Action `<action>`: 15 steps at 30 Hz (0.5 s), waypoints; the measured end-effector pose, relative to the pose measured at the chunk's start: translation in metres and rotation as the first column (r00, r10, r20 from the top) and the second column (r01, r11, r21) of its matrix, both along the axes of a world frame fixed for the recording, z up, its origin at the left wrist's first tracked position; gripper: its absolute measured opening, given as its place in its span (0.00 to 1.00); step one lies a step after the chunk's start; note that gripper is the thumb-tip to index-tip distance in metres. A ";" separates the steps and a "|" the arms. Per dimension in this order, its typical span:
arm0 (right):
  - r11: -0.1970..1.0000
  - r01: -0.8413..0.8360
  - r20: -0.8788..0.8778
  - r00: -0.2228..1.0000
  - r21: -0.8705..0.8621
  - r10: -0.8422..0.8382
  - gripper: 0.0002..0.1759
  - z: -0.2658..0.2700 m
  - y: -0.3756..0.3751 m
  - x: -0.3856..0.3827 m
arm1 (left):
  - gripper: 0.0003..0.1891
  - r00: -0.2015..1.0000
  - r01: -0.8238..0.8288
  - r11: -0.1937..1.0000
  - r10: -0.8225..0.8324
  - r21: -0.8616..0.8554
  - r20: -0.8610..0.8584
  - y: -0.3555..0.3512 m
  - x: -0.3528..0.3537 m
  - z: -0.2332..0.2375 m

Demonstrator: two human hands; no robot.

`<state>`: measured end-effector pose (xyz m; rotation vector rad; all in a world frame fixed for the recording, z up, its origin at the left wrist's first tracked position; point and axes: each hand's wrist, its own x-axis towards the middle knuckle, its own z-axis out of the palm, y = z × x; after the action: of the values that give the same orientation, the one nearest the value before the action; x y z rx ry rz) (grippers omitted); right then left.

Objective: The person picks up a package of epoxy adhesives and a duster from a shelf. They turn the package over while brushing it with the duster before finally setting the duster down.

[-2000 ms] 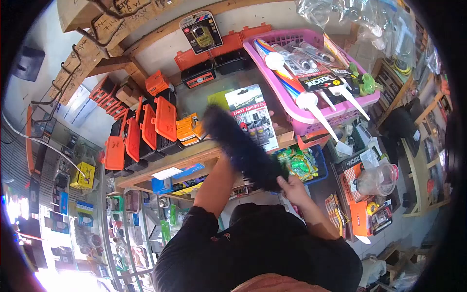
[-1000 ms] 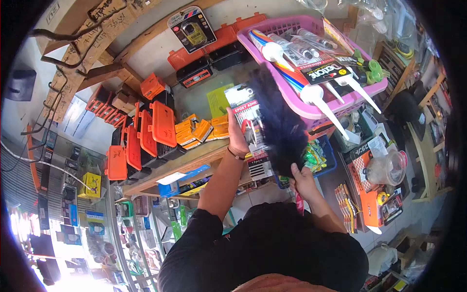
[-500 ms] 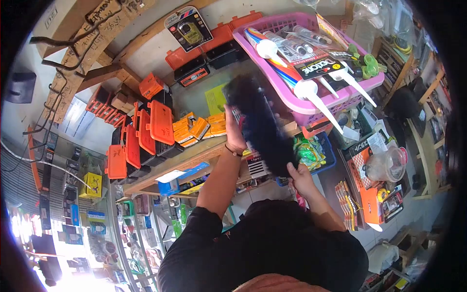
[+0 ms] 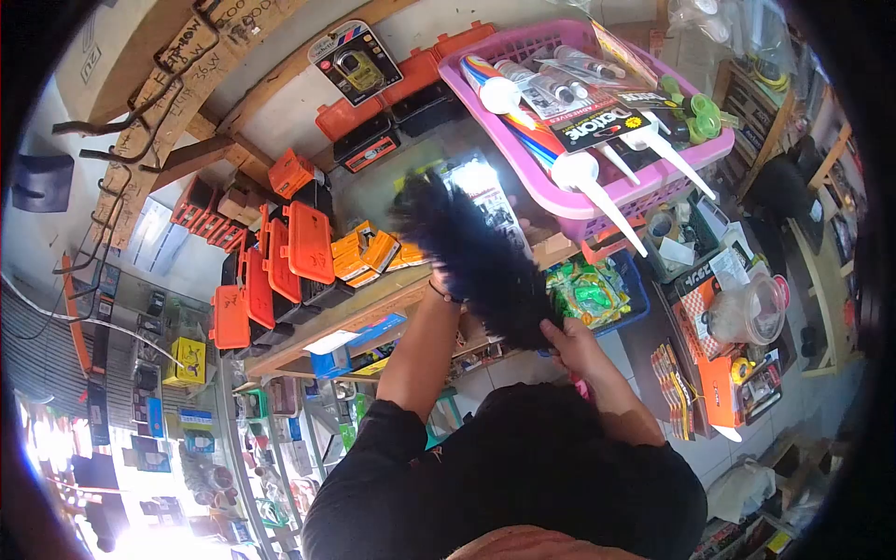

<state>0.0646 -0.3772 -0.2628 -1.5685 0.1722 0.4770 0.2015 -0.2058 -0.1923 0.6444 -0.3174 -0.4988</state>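
Note:
My right hand [image 4: 577, 349] is closed on a duster [image 4: 476, 257] with dark, fluffy fibres. A bit of its pink handle [image 4: 582, 387] shows below the fist. The duster's head lies across a flat, shiny package [image 4: 492, 198] with a printed card, which catches bright glare. Behind the fibres my left hand [image 4: 441, 281] is mostly covered; it supports the package from the left and below. Just past the package stands a pink basket [image 4: 560, 207] with silicone tubes, white nozzles and epoxy adhesive cards in it.
Orange-lidded black boxes [image 4: 309, 250] line the left of the wooden shelf, beside small yellow-orange boxes [image 4: 359, 252]. A packaged padlock [image 4: 355, 63] hangs at the back. Metal hooks [image 4: 140, 140] jut out at left. To the right are a blue tray [image 4: 637, 297] of green packets and a clear jar [image 4: 751, 313].
The duster's head has swung left and down over the package, now covering most of my left hand. The package's face has turned into the light and shines more.

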 end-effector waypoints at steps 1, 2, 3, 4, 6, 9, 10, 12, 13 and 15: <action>0.993 0.080 -0.002 0.997 0.090 -0.081 0.19 0.004 -0.001 0.001 | 0.35 1.000 0.000 1.000 0.000 0.004 -0.002 0.007 0.005 -0.008; 0.971 0.160 -0.013 0.987 0.178 -0.160 0.19 0.007 -0.001 0.001 | 0.34 0.996 0.017 0.984 -0.033 -0.178 -0.087 0.016 0.010 -0.016; 0.971 0.160 -0.016 0.987 0.180 -0.159 0.19 0.011 0.000 0.000 | 0.34 0.983 0.017 0.934 -0.081 -0.358 -0.165 0.019 0.012 -0.017; 0.977 0.156 -0.056 0.987 0.145 -0.149 0.19 0.016 0.001 0.000 | 0.34 0.975 0.064 0.883 -0.153 -0.464 -0.158 0.019 0.015 -0.018; 0.981 0.159 -0.094 0.984 0.111 -0.149 0.19 0.012 0.001 -0.003 | 0.34 0.988 0.026 0.958 -0.067 -0.284 -0.136 0.005 0.003 -0.006; 0.977 0.012 0.286 0.957 -0.214 0.051 0.20 0.005 0.000 -0.004 | 0.34 0.999 0.004 1.000 -0.005 -0.016 -0.040 0.003 -0.004 0.006; 0.997 0.063 0.094 0.994 -0.053 -0.058 0.20 0.017 -0.003 -0.003 | 0.35 0.989 -0.074 0.993 0.062 -0.087 -0.137 0.004 -0.001 0.004; 0.986 0.136 -0.110 0.986 0.093 -0.126 0.20 0.023 -0.004 0.000 | 0.37 0.968 0.150 0.845 -0.231 -0.513 -0.099 0.009 0.007 0.001; 0.995 0.096 0.016 0.995 0.025 -0.097 0.20 0.017 -0.002 -0.001 | 0.37 0.969 0.147 0.845 -0.228 -0.514 -0.098 0.007 0.006 0.001; 0.997 0.064 0.134 0.989 -0.049 -0.057 0.20 0.004 -0.001 -0.001 | 0.39 0.988 -0.004 0.995 -0.013 -0.104 -0.156 -0.001 -0.004 0.004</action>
<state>0.0641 -0.3778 -0.2590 -1.6362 0.1308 0.3222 0.1978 -0.2066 -0.1883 0.4998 -0.1948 -0.5306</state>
